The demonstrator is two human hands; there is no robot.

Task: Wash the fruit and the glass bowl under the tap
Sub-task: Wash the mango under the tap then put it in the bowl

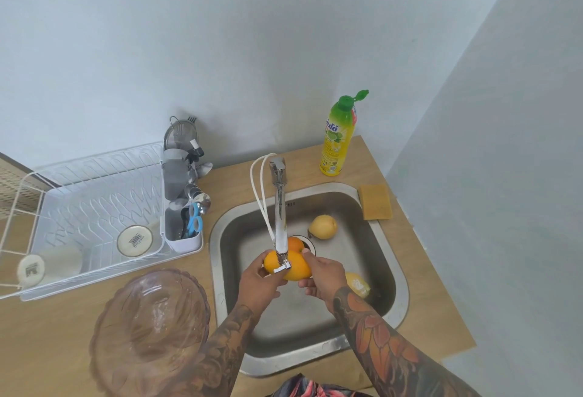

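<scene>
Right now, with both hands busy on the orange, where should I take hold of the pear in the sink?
Grip the pear around its wide round body, coming from above. It lies on its side on the sink floor, apart from the other fruit, so its flanks seem free.

2 oranges (293, 267) — 1 pear (323, 227) — 1 lemon (359, 284).

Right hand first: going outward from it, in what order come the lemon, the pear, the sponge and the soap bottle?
Measured from the right hand, head view:
1. Lemon, in the sink right beside the wrist.
2. Pear, in the sink, toward its back wall.
3. Sponge, on the counter at the sink's back right corner.
4. Soap bottle, upright on the counter near the wall.
</scene>
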